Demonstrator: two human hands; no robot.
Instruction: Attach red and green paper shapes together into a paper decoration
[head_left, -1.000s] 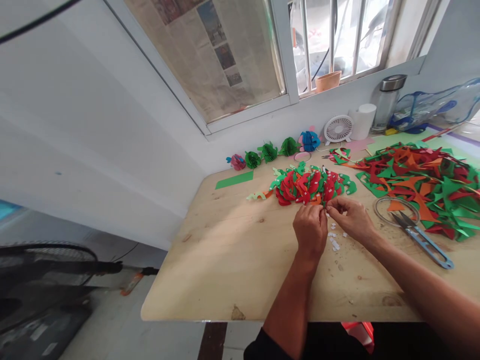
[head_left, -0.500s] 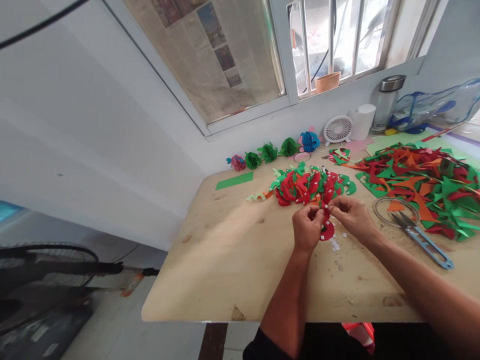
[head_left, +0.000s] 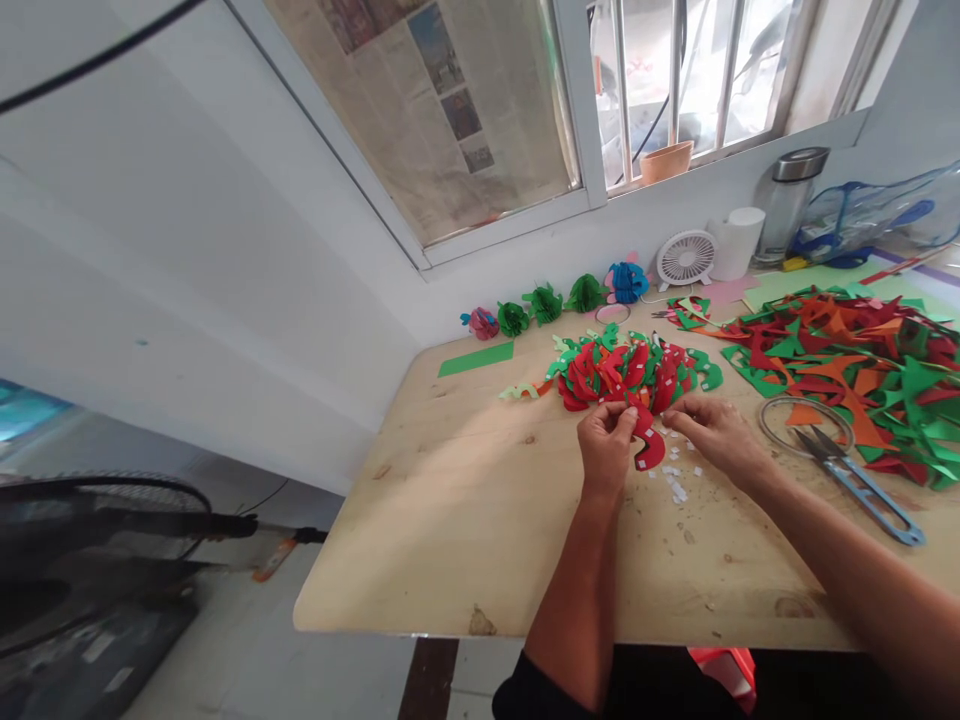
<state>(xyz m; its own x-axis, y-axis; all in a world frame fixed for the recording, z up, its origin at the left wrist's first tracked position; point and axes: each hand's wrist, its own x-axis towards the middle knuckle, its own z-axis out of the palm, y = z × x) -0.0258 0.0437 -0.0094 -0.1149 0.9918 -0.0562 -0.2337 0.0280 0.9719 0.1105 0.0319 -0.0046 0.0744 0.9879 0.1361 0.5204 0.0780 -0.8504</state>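
Note:
Pinched in my left hand (head_left: pixel 606 440) is a curved red paper piece (head_left: pixel 649 448) with small white squares on it. My right hand (head_left: pixel 716 432) is just to the right, its thumb and forefinger pressed together near a tiny white bit; what they hold is too small to name. Small white squares (head_left: pixel 677 488) lie scattered on the wooden table (head_left: pixel 435 500) below and between the hands. Directly behind the hands is a pile of red and green cut paper shapes (head_left: pixel 611 368), many with white squares on them.
Paper scraps (head_left: pixel 862 350) cover the table's right side, beside a ring (head_left: pixel 776 440) and blue-handled snips (head_left: pixel 870 490). Paper ornaments (head_left: pixel 546 303), a small white fan (head_left: pixel 686 258), a white cylinder (head_left: pixel 739 243) and a glass bottle (head_left: pixel 787 205) stand along the wall.
My hands have moved apart, and the red piece now hangs from my left hand alone. More white squares show on the table between them. The whole view has shifted slightly.

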